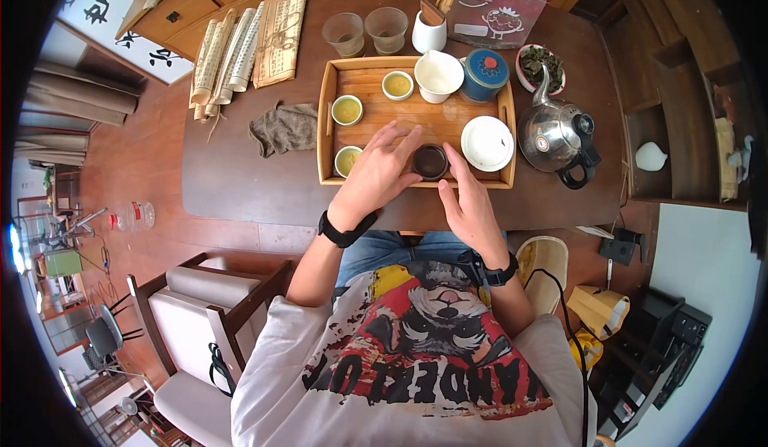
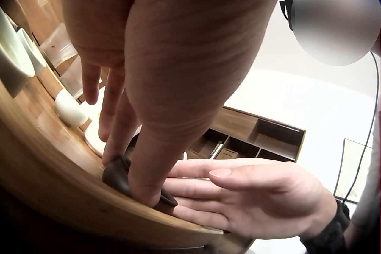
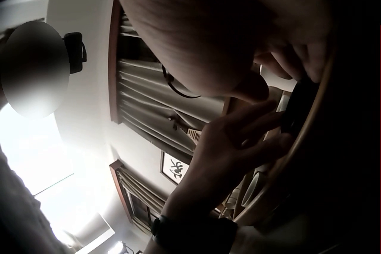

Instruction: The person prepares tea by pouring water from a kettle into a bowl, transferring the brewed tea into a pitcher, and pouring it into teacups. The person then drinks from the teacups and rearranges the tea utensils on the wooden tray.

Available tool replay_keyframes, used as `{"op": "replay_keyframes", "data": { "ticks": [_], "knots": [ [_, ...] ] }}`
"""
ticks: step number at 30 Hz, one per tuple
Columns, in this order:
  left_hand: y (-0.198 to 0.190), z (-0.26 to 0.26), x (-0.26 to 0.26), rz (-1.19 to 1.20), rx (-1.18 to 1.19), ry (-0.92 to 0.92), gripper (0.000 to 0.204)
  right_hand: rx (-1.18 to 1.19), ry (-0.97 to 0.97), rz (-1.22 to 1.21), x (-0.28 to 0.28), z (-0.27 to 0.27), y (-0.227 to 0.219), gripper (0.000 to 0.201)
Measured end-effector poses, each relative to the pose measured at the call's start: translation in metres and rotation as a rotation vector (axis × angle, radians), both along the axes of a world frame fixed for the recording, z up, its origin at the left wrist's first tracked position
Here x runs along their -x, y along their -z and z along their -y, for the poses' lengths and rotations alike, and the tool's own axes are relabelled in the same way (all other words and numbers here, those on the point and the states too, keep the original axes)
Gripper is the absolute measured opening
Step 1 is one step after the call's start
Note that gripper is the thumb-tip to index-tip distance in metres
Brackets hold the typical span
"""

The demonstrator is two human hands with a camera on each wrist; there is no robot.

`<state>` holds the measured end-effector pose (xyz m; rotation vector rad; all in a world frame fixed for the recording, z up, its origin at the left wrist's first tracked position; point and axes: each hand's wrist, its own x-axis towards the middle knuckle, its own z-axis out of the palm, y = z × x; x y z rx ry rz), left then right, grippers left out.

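Note:
Near the front edge of a wooden tray [image 1: 326, 119] stands a small dark brown cup [image 1: 430, 161]. My left hand [image 1: 374, 173] pinches it at the rim, thumb on the near side and fingers on the far side; the left wrist view shows the dark cup [image 2: 117, 176] between them. Along its other side lies my right hand [image 1: 470, 203], fingers straight and close against the cup. Three small cups of yellowish tea [image 1: 347, 110] sit on the tray, one partly behind my left hand. To the right is a white lidded vessel [image 1: 487, 143].
A white pitcher [image 1: 439, 79] and a blue tin [image 1: 485, 76] stand at the tray's back. Right of it are a steel kettle [image 1: 548, 136] and a dish of tea leaves [image 1: 542, 68]. A grey cloth [image 1: 284, 129] lies left; glass cups [image 1: 344, 33] and bamboo scrolls [image 1: 280, 39] are behind.

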<state>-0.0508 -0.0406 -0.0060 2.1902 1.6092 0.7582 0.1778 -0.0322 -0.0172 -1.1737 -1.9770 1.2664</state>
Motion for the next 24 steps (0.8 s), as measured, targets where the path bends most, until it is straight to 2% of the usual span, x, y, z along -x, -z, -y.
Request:
{"op": "replay_keyframes", "data": {
  "ticks": [6,8,9,11,12,14,15,19,24],
  "knots": [
    [-0.004,0.009,0.004,0.017,-0.020,-0.021,0.088,-0.099,-0.031,0.039,-0.001,0.004,-0.018,0.064],
    [-0.005,0.019,0.014,0.049,0.092,-0.136,0.085,-0.145,-0.056,0.024,0.001,0.005,-0.028,0.064],
    [-0.009,0.023,0.018,0.047,0.090,-0.137,0.085,-0.147,-0.056,0.022,0.003,0.004,-0.032,0.064],
    [-0.019,0.032,0.027,0.147,0.052,-0.263,0.084,-0.128,-0.095,-0.046,0.008,0.004,-0.036,0.062],
    [-0.017,0.037,0.033,0.053,-0.032,-0.286,0.089,-0.128,-0.094,-0.050,0.012,0.004,-0.036,0.062],
    [-0.018,0.048,0.038,0.034,-0.025,-0.348,0.091,-0.022,-0.162,-0.129,0.024,0.003,-0.035,0.061],
    [-0.018,0.052,0.042,0.020,-0.017,-0.411,0.093,-0.021,-0.164,-0.135,0.031,0.003,-0.033,0.061],
    [-0.009,0.059,0.049,-0.008,0.004,-0.459,0.098,0.062,-0.243,-0.197,0.060,0.006,-0.016,0.062],
    [0.004,0.058,0.055,0.003,0.009,-0.464,0.099,0.061,-0.258,-0.183,0.086,0.004,0.013,0.063]
  ]
}}
